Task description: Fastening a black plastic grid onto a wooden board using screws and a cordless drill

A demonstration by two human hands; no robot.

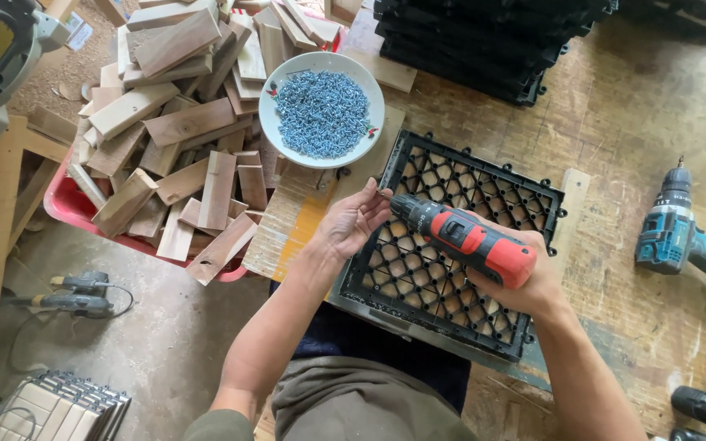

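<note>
My right hand point(533, 282) grips a red and black cordless screwdriver point(463, 237), its tip pointing left over the top left corner of a black plastic grid tile point(451, 278). At that tip, my left hand point(353, 220) pinches a small screw between its fingertips. The grid tile lies flat on a wooden workbench point(614, 122) in front of me. A white bowl point(275, 122) heaped with small silvery screws sits just beyond my left hand.
A red tray point(63, 204) piled with short wooden blocks sits at the left. A stack of black grid tiles point(467, 41) stands at the back. A teal cordless drill point(680, 237) lies at the right. Another power tool point(75, 298) lies on the floor.
</note>
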